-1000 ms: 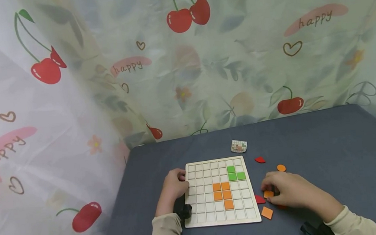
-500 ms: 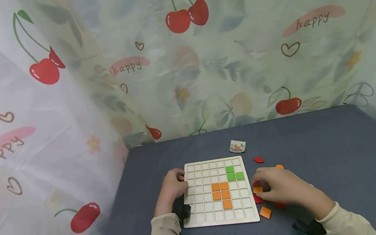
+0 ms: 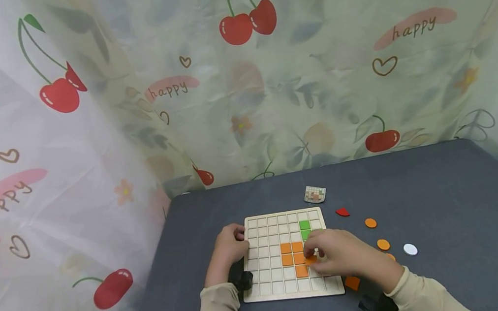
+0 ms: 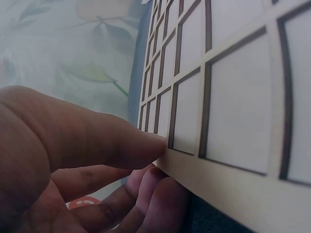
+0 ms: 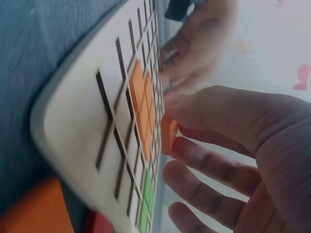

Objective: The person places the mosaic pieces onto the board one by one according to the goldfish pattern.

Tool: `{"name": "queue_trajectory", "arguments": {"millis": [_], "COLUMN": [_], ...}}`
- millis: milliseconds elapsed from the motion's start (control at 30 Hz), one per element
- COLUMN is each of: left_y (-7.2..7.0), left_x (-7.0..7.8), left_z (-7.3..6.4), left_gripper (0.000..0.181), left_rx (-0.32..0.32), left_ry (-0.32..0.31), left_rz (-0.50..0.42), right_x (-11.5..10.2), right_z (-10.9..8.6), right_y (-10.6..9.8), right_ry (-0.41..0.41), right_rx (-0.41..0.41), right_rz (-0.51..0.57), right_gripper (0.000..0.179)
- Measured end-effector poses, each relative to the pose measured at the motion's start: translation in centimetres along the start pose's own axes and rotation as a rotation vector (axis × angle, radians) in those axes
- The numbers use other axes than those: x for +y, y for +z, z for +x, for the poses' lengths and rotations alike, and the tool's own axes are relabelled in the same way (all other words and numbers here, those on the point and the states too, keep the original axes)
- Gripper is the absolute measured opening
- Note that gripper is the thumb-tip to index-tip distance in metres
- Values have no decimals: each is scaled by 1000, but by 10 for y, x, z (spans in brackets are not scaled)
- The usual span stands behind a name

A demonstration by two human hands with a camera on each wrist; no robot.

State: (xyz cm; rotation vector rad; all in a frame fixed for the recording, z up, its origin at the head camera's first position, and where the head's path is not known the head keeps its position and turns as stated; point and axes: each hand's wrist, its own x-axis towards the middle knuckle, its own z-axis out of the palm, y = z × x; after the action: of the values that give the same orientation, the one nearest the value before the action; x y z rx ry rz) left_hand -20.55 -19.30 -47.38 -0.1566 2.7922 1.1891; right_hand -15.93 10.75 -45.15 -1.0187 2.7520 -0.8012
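Observation:
A pale wooden grid board (image 3: 263, 263) lies on the dark cloth. My left hand (image 3: 230, 245) grips its left edge; in the left wrist view the thumb presses the rim from above, with the other fingers curled at the underside. Over the board's right half, my right hand (image 3: 339, 254) pinches an orange square tile (image 5: 168, 135) between thumb and fingers, just right of the placed orange tiles (image 3: 287, 259). Several orange tiles fill cells at the middle. Green tiles (image 3: 304, 225) sit toward the upper right, partly hidden by the right hand.
Right of the board lie a loose orange tile (image 3: 352, 283), a red quarter-round piece (image 3: 342, 212), orange discs (image 3: 370, 223) and a white disc (image 3: 410, 249). A small patterned card (image 3: 314, 194) lies behind the board. A cherry-print curtain (image 3: 244, 101) hangs behind the table.
My right hand has carried the orange tile left from beside the board to over its grid, uncovering the discs on the right. The left hand keeps its grip on the board's edge.

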Motion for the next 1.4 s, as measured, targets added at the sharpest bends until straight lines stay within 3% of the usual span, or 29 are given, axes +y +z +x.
{"name": "queue_trajectory", "arguments": {"millis": [467, 800, 1400], "left_y": [-1, 0, 0], "left_x": [-1, -2, -4], "left_z": [0, 1, 3], "left_gripper": [47, 48, 49], "left_rx": [-3, -10, -8], "left_ry": [19, 20, 24], "left_rz": [1, -1, -4], "right_x": [-23, -30, -30], "right_z": [25, 31, 32], "right_y": [31, 40, 38], "right_ry": [-155, -176, -152], "right_rx": [-13, 3, 2], "right_rz": [-65, -129, -138], "right_gripper": [11, 15, 10]}}
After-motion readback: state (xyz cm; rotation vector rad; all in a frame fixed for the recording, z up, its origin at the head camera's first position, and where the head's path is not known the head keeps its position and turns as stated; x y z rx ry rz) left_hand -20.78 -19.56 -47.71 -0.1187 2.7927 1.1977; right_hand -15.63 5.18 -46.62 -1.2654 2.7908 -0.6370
